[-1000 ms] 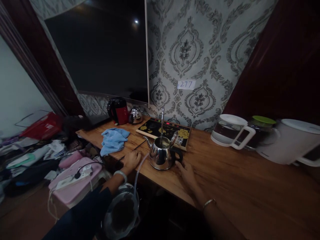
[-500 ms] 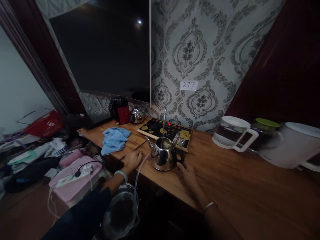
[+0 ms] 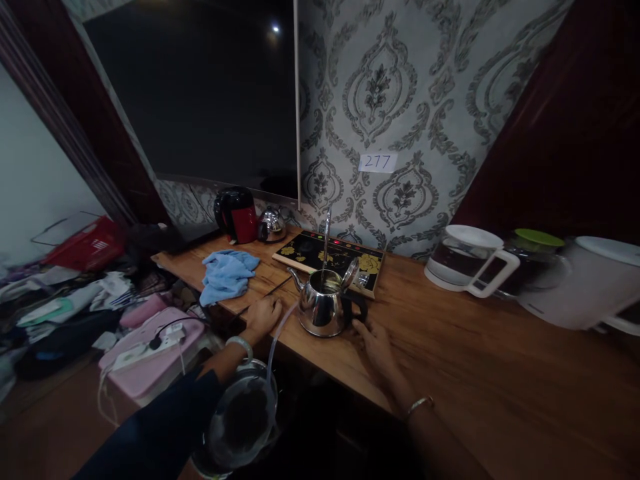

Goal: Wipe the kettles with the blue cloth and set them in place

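Note:
A shiny steel kettle with a black handle stands near the table's front edge, its lid tipped up. A slim chrome spout rises behind it, its lower end above the open mouth. Light ripples show inside the kettle. My left hand rests on the table edge left of the kettle, fingers curled in; its palm is hidden. A clear tube runs down between that hand and the kettle. My right hand lies beside the black handle, fingers loosely stretched, fingertips close to it.
Behind the kettle lies a black panel with gold flowers and lit red marks. A blue cloth, red-black kettle and small steel kettle are left. Jugs stand right. A round clear-covered container sits below the edge.
The view has tilted down slightly. The kettle's inside shows brighter ripples than before. Both hands keep nearly the same places beside the kettle.

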Demonstrator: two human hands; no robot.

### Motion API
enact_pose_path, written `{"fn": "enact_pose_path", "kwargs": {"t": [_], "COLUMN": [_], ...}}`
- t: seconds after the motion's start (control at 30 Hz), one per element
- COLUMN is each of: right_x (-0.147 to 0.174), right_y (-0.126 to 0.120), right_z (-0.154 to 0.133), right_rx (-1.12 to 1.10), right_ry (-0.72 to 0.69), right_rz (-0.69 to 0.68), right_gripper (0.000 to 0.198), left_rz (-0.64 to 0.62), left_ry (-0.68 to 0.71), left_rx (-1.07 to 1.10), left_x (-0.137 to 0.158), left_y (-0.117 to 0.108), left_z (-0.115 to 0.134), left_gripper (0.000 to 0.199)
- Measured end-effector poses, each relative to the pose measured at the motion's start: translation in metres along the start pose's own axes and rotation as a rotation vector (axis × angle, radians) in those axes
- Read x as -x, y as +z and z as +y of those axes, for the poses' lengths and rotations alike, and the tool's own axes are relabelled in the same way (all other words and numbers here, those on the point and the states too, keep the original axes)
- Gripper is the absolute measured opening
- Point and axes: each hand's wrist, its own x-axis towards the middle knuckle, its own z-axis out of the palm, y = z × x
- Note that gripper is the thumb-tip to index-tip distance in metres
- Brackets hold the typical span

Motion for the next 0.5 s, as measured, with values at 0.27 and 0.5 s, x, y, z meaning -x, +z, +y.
{"fn": "enact_pose_path", "kwargs": {"t": [0.27, 0.5], "right_x": [0.0035, 0.0020], "right_y": [0.0017, 0.0004], "right_z": [-0.0057, -0.0005], "right_rx": [0.000, -0.035], "right_ry": [0.029, 0.021], "right_rz": [0.021, -0.020], "right_gripper": [0.054, 0.055], "left_rz": [0.018, 0.013], "left_ry": [0.015, 0.031], "left_rx": [0.017, 0.037], "left_x": [-0.0009, -0.0001], "left_y": [0.0018, 0.0013], "left_z": [-0.0014, -0.0021], "left_gripper": [0.035, 0.035]}}
